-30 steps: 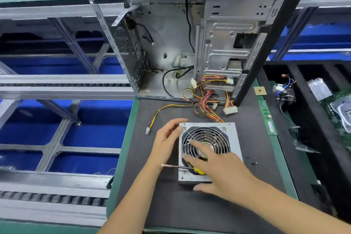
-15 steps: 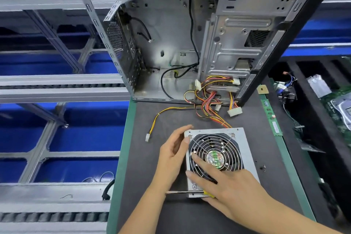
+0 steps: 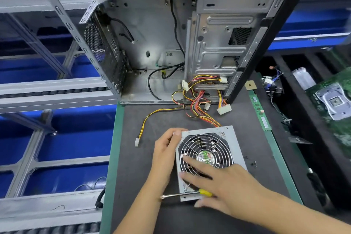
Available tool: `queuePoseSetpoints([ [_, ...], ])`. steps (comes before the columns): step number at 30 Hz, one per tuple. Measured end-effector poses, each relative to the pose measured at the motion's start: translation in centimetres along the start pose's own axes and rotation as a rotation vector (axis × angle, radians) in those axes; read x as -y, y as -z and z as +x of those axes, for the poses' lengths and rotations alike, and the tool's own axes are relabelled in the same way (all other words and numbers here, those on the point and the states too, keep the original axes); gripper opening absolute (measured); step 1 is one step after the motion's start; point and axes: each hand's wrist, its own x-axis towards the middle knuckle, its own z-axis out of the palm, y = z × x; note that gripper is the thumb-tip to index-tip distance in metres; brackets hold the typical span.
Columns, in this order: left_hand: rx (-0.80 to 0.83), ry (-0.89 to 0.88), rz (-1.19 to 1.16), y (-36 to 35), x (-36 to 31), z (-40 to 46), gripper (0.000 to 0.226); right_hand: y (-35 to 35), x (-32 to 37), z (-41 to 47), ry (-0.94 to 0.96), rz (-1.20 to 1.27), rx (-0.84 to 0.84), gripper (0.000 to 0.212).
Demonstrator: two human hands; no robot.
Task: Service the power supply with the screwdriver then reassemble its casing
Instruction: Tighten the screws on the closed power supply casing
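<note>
While the power supply (image 3: pixel 209 159) lies flat on the dark mat (image 3: pixel 148 157), fan grille up, I've got both hands on it. It sits near the mat's front edge, turned a bit off square, its long axis running front to back with the far end tipped slightly right. The wire bundle (image 3: pixel 197 104) leaves that far end and trails toward the open PC case (image 3: pixel 161 43) standing at the back.

L hand (image 3: pixel 166 156) cups the unit's left side, fingers curled round the far-left corner, gripping it. R hand (image 3: pixel 226 184) lies flat across the grille w/ fingers straight and spread, pressing down; its thumb sits just beside the front edge.

Screwdriver (image 3: pixel 187 194) lies under my R palm, yellow handle to the right, shaft pointing left across the unit's front-left corner and past its edge. Can't tell if the palm pins it. A few loose screws (image 3: pixel 253 163) sit on the mat just right of the unit.
</note>
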Motion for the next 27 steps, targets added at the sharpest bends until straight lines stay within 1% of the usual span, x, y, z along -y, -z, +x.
queuePoseSetpoints([
  [1, -0.012, -0.012, 0.017, -0.2, 0.0, -0.1, 0.022, 0.4, -1.0, -0.2, -0.077, 0.055, -0.042, 0.056],
  [4, -0.054, -0.024, 0.051, -0.6, -0.2, -0.1, 0.023, 1.3, -4.9, -0.8, -0.411, 0.28, -0.222, 0.051],
  [5, -0.064, -0.013, 0.052, -0.7, -0.5, 0.0, 0.023, 1.2, -5.8, -1.1, -0.48, 0.303, -0.233, 0.05],
  [7, -0.076, 0.015, 0.055, -0.8, -0.9, 0.3, 0.027, -0.1, -6.7, -1.5, -0.521, 0.328, -0.245, 0.046],
  [9, -0.079, 0.022, 0.135, -1.3, -0.9, 0.3, 0.03, -1.5, -6.8, -1.6, -0.546, 0.477, -0.295, 0.04],
  [11, -0.08, -0.002, 0.238, -1.9, -0.6, -0.1, 0.024, -2.5, -6.9, -1.7, -0.566, 0.642, -0.341, 0.038],
  [12, -0.086, 0.0, 0.253, -2.0, -0.5, -0.2, 0.023, -2.8, -7.0, -1.7, -0.575, 0.691, -0.355, 0.038],
  [14, -0.107, 0.04, 0.231, -2.0, -0.4, -0.2, 0.021, -2.8, -7.4, -1.6, -0.582, 0.813, -0.349, 0.04],
  [15, -0.121, 0.067, 0.197, -1.7, -0.5, -0.3, 0.02, -2.7, -7.6, -1.7, -0.607, 0.923, -0.332, 0.042],
  [17, -0.12, 0.126, 0.089, -1.2, -0.4, -1.0, 0.021, -2.5, -7.6, -2.5, -0.717, 1.117, -0.359, 0.042],
  [19, -0.088, 0.176, 0.032, -0.8, -0.1, -2.0, 0.024, -2.9, -7.4, -3.6, -0.855, 1.23, -0.383, 0.038],
  [20, -0.08, 0.185, 0.041, -0.8, 0.2, -2.4, 0.027, -3.2, -6.9, -4.0, -0.874, 1.294, -0.364, 0.038],
  [22, -0.101, 0.193, 0.057, -0.8, 0.5, -2.9, 0.033, -3.3, -5.4, -4.2, -0.813, 1.423, -0.324, 0.043],
  [24, -0.128, 0.196, 0.06, -0.8, 0.5, -2.9, 0.035, -3.6, -4.2, -4.0, -0.776, 1.523, -0.308, 0.045],
  [27, -0.135, 0.197, 0.086, -0.8, 0.4, -3.0, 0.03, -4.3, -3.4, -4.1, -0.863, 1.604, -0.332, 0.041],
])
